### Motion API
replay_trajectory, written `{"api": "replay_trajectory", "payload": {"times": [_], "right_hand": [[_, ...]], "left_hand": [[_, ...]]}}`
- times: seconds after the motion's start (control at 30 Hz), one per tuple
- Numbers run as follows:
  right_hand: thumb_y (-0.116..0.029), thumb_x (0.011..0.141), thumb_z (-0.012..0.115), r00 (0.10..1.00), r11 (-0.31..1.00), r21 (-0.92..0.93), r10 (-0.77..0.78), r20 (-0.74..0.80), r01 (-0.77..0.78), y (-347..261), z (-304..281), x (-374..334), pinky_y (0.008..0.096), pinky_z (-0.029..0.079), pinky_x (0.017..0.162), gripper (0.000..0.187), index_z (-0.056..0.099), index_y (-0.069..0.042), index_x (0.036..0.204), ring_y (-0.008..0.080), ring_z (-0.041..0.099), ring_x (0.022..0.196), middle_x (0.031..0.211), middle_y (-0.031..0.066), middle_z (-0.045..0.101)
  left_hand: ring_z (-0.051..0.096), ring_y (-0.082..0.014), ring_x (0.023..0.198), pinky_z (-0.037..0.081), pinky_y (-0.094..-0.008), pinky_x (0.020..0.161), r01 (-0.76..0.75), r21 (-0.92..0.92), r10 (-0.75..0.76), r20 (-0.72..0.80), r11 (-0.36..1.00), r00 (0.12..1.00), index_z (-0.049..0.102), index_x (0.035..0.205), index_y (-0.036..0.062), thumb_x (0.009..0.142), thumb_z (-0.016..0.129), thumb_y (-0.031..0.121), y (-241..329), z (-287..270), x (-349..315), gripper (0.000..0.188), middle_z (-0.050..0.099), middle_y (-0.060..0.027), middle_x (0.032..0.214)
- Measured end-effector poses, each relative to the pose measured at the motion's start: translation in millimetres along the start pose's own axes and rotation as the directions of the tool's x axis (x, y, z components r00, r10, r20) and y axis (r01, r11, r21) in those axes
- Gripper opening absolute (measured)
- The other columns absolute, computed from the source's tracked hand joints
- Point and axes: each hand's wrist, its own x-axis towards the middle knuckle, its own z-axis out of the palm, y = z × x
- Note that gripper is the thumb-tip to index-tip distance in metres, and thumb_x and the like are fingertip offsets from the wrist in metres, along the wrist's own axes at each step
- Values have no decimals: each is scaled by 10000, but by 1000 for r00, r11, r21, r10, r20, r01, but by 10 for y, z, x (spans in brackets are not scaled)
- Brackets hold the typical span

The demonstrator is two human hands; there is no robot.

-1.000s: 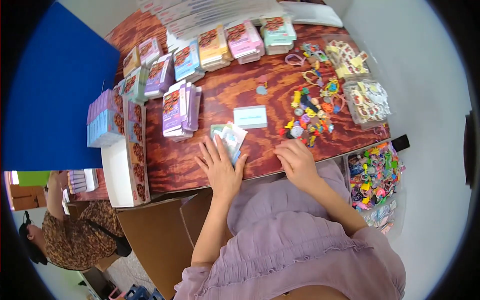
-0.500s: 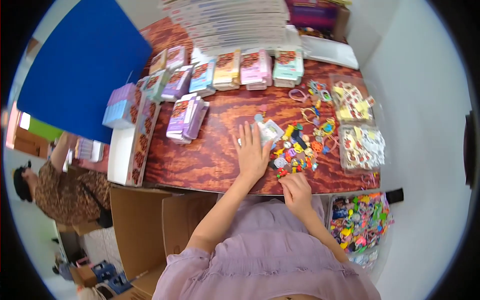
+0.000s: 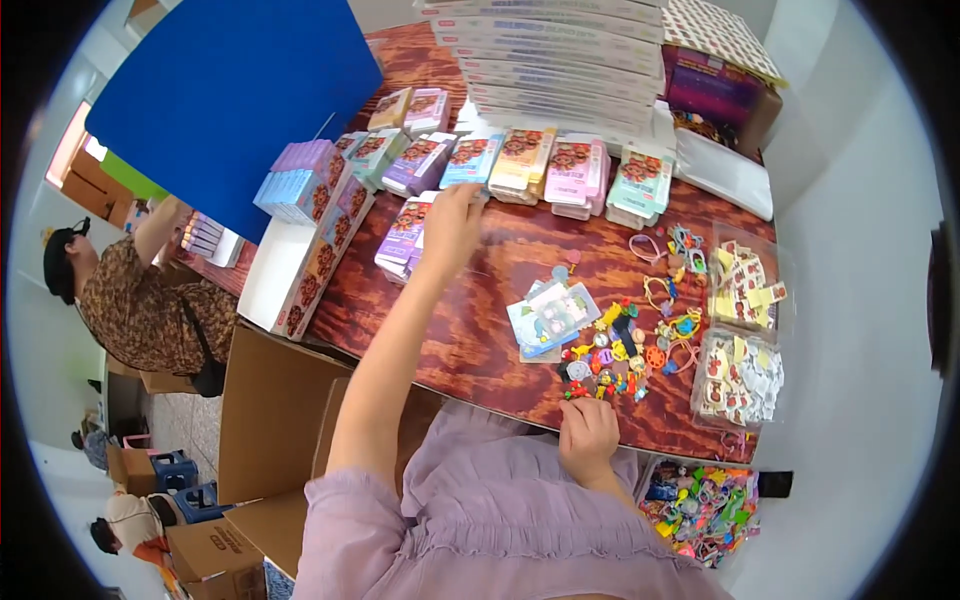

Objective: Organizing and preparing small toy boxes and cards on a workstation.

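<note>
My left hand (image 3: 454,232) reaches to the near edge of a stack of small light-blue boxes (image 3: 471,160), its fingertips at the lowest edge of the top one. Whether they grip it is hidden. Just below the wrist sits a stack of purple boxes (image 3: 399,247). My right hand (image 3: 590,436) rests at the table's front edge with its fingers curled; anything inside them is out of sight. Beyond those fingers lies a pile of small colourful trinkets (image 3: 608,352). Left of the pile, a clear packet (image 3: 562,308) overlaps a light-blue card (image 3: 530,330).
Yellow, pink and green box stacks (image 3: 640,185) line the back, before tall piled white cartons (image 3: 560,70). Clear trays of stickers (image 3: 740,375) stand at right, a bin of trinkets (image 3: 700,510) below. A blue panel (image 3: 240,100) and open cardboard box (image 3: 275,420) flank the left; another person (image 3: 150,310) works beyond.
My left hand has left the packet and cards and moved up and left to the light-blue boxes, uncovering them. My right hand stays by the trinkets. The view has shifted.
</note>
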Motion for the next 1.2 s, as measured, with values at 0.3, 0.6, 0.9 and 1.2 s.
{"api": "replay_trajectory", "payload": {"times": [0.3, 0.6, 0.9, 1.2], "right_hand": [[-36, 754, 672, 992, 991, -74, 104, -78, -110, -61, 24, -5, 402, 480, 762, 252, 710, -49, 1003, 279, 605, 890, 939, 64, 636], [-38, 754, 682, 991, 991, -94, 84, -105, -94, -91, 70, 59, 390, 485, 729, 230, 712, -47, 982, 268, 604, 849, 906, 64, 622], [-31, 744, 679, 991, 987, -126, 85, -105, -98, -104, 61, 47, 385, 489, 726, 247, 708, -41, 990, 267, 603, 851, 914, 68, 624], [-22, 735, 687, 988, 989, -98, 103, -115, -114, -117, 26, 76, 393, 488, 698, 263, 702, -49, 996, 286, 592, 827, 906, 77, 619]], "left_hand": [[583, -405, 1078, 484, -504, 897, 7, 276, -2, -18, 961, 1000, 692, 1044, 65, 882, 567, 133, -686, 749, 857, 216, 621, -207, 1108], [590, -411, 1020, 467, -492, 900, -160, 148, 184, -164, 976, 969, 676, 1054, -1, 916, 609, 263, -503, 654, 856, 306, 637, -241, 1102], [542, -457, 1169, 461, -509, 974, 68, 395, -157, 197, 916, 968, 372, 1483, 18, 779, 665, 673, 62, 832, 996, 1005, 586, -292, 1251], [486, -449, 1258, 464, -520, 1004, 69, 469, -248, 332, 881, 910, 283, 1479, -65, 735, 714, 374, 185, 953, 1106, 964, 518, -305, 1332]]}}
